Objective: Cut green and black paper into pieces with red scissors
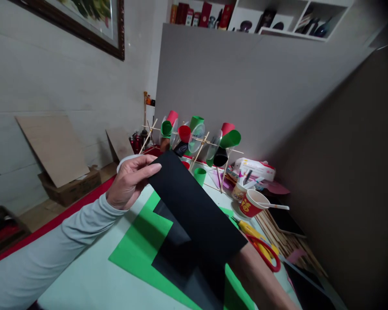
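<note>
A strip of black paper [194, 206] is held up at a slant over the table. My left hand [134, 176] pinches its upper left corner between thumb and fingers. My right hand lies behind the strip's lower right end; only the wrist and forearm [257, 277] show, and its fingers are hidden. Below the strip a larger black sheet [168, 254] rests on green paper [132, 249]. Close to my right wrist lie red-handled scissors [274, 262] and a yellow-handled tool [247, 228].
Behind the strip stands a wooden-stick frame [198, 153] carrying clear discs and red, green and black paper cups. A red paper cup [248, 209] with a stick across it and a cup of pens [238, 192] stand right. Thin sticks [287, 247] lie nearby.
</note>
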{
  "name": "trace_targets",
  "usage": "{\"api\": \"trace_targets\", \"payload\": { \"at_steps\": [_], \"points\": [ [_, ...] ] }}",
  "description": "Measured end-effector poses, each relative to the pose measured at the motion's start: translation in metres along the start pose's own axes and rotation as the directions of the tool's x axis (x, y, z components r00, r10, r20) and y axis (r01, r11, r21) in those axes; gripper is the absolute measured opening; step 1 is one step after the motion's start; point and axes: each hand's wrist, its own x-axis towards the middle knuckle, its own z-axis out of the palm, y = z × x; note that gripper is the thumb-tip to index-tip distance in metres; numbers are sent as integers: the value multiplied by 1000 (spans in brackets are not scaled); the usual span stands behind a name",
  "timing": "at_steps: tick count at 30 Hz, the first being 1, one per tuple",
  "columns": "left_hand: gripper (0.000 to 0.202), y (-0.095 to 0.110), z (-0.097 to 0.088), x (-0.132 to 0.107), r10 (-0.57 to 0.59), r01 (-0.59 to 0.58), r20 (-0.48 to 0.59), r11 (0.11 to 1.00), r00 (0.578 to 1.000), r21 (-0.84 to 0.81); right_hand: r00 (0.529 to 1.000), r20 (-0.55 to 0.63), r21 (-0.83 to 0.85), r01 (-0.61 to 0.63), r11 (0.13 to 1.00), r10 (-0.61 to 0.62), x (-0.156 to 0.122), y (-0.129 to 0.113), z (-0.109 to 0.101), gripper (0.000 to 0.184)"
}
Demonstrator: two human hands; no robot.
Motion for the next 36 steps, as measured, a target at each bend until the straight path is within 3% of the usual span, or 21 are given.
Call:
{"api": "trace_targets", "payload": {
  "at_steps": [4,7,11,14,17,20,23,29,31,33,36],
  "points": [
    [11,0,-1,-2,-7,8,-55,1000,998,16,992,6,228,-120,966,122,-3,0,-10,68],
    [10,0,1,-3,33,-30,-60,999,998,43,988,-27,300,-135,944,150,-6,-8,-12,73],
    [13,1,3,-5,46,-43,-45,997,998,60,964,-127,381,-171,909,235,-10,-16,-4,44],
    [16,2,3,-7,23,-22,-9,1000,1000,21,944,-201,381,-171,909,262,-11,-15,-1,37],
    [26,2,1,-4,-42,43,68,999,997,-8,940,-222,295,-187,937,258,-11,-11,-6,38],
    [42,1,-4,2,-138,121,160,987,977,109,951,-240,89,-177,980,194,-9,-11,-12,40],
    [31,-2,-11,8,-180,118,180,944,967,308,957,-276,-91,-122,988,93,-6,-16,-13,41],
    [23,-6,-18,13,-182,25,228,830,956,558,928,-371,-161,-105,981,38,1,-19,-11,36],
    [23,-6,-20,15,-245,35,287,813,926,581,929,-370,-177,-83,981,12,3,-17,-15,32],
    [24,-5,-23,18,-337,39,366,781,867,624,952,-305,-172,-64,983,8,6,-15,-21,29],
    [23,-6,-25,21,-504,17,482,703,717,711,992,-119,-128,-63,990,48,8,-17,-29,23]
  ]
}}
